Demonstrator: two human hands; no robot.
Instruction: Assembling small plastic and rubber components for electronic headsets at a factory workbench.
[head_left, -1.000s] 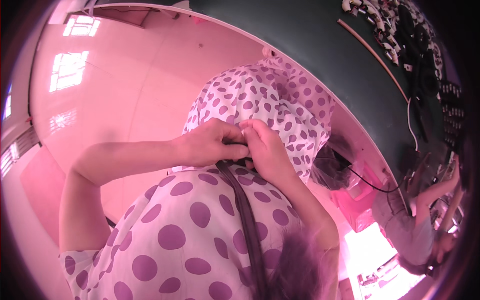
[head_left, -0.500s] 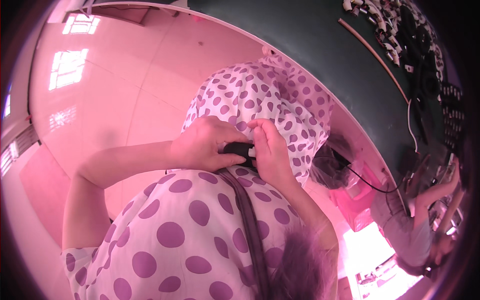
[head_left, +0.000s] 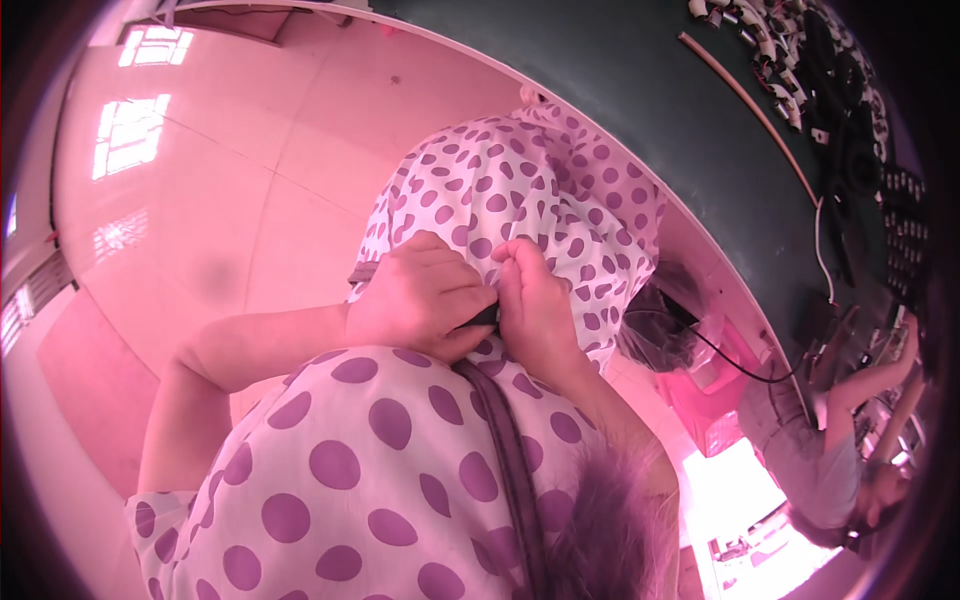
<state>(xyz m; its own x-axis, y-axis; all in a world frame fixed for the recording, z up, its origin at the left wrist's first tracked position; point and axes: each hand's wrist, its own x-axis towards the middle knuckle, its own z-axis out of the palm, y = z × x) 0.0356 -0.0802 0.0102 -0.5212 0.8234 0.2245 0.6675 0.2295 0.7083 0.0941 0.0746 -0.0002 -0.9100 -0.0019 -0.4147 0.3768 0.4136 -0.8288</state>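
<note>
since half a second ago the hands have drawn closer over the small black object [head_left: 484, 316], now nearly hidden between them. nearest, a dark strap [head_left: 505, 460] crosses the polka-dot garment [head_left: 330, 470]. the left hand [head_left: 420, 295] has its fingers wrapped around the object at the waist; the right hand [head_left: 530, 300] pinches its other end. steadying with the left while the right works should keep it from slipping. beyond lie the pink floor [head_left: 200, 190] and a dark desk [head_left: 650, 90].

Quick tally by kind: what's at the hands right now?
Hands: 2, left and right
Small black object pinched between them: 1
Dark strap running down over the dotted garment: 1
Dotted garment: 1
Total: 5
</note>
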